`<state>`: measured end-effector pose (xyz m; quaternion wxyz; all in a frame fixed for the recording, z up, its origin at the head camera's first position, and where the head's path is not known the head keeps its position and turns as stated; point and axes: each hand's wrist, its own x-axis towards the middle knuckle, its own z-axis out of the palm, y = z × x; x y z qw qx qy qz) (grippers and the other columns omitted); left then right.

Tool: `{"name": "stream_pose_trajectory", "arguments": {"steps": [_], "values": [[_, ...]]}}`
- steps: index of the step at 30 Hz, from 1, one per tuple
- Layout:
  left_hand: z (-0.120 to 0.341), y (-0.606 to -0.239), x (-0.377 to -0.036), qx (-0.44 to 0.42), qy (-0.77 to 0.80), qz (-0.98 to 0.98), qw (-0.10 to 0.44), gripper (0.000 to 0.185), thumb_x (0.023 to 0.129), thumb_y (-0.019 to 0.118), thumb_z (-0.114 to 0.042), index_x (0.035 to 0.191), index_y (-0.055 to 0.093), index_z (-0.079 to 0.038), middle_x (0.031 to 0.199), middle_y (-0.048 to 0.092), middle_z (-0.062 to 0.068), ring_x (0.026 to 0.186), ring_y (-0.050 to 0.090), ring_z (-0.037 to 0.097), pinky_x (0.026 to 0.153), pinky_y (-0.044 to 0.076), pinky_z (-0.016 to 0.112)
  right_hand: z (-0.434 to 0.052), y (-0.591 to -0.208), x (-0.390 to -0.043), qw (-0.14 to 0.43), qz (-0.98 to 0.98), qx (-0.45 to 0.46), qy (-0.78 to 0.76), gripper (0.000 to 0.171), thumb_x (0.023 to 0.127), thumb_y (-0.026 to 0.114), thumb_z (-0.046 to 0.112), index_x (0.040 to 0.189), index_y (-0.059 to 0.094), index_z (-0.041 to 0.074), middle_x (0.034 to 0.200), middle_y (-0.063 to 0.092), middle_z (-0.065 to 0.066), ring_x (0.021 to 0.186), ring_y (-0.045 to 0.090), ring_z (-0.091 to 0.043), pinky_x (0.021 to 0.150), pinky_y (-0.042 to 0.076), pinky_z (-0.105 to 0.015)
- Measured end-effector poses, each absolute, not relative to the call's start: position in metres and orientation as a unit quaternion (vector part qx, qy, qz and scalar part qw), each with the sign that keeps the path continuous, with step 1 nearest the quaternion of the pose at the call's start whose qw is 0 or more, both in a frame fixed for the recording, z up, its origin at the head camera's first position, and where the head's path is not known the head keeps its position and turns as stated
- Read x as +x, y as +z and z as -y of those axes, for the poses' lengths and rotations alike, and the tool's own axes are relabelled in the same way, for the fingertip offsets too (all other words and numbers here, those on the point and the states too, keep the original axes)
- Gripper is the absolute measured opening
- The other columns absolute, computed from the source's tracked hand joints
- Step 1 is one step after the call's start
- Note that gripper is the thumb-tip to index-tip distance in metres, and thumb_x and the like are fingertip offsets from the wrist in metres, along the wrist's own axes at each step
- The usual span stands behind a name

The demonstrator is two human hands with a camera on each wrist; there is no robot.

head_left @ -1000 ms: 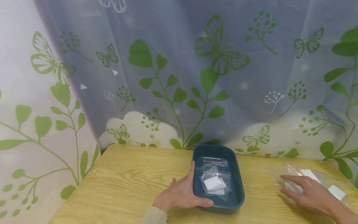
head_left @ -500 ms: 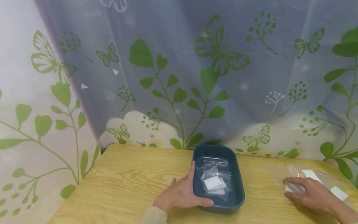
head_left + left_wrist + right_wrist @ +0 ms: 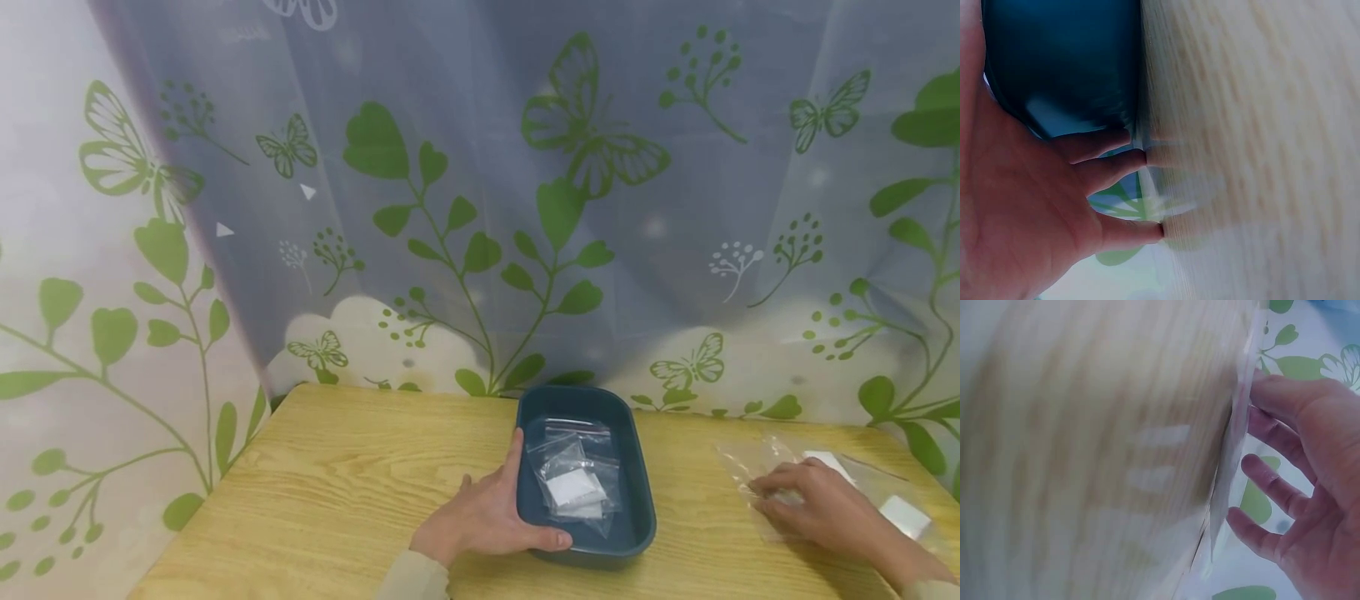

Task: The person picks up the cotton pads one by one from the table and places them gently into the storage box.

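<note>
Bracing the blue tray (image 3: 585, 406) appears to be your left hand's (image 3: 491, 517) job: it lies against the left side and near-left corner, with the thumb along the near rim, probably so the tray cannot slide on the table (image 3: 360, 475). Tray sits upright, its far end near the patterned curtain (image 3: 450, 208). Within your easy reach, likely by choice.

Inside it: clear zip bags (image 3: 566, 454), overlapping, white pieces showing through. They lie flat on the tray floor; exact count not readable through the plastic.

Left hand, state: fingers straight and spread, not wrapped round the tray; left wrist view shows gaps between them.

Right hand (image 3: 832, 508), well right of the tray: thumb and forefinger close together, pinching the clear bag (image 3: 738, 473) on the table. Other fingers apart, per right wrist view. You grip by the fingertips, presumably because thin plastic lying flat offers little else. Just right of that hand, white pieces (image 3: 905, 517) in clear plastic; how many bags there, you cannot tell.
</note>
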<state>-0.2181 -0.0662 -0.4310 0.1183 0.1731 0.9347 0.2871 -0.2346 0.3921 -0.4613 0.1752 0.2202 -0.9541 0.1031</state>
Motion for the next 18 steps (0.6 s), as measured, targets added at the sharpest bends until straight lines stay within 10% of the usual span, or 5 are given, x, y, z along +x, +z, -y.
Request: {"name": "stream_pose_trajectory", "arguments": {"steps": [18], "values": [[0.0665, -0.4305, -0.2179, 0.173, 0.291, -0.934, 0.117, 0.141, 0.069, 0.074, -0.081, 0.165, -0.014, -0.026, 0.162, 0.042, 0.014, 0.147, 0.045, 0.035, 0.122, 0.018, 0.07, -0.3868, -0.4652, -0.2421, 0.156, 0.93, 0.279, 0.184, 0.023, 0.075, 0.085, 0.0, 0.081, 0.075, 0.02, 0.076, 0.065, 0.019, 0.071, 0.054, 0.013, 0.056, 0.046, -0.023]]}}
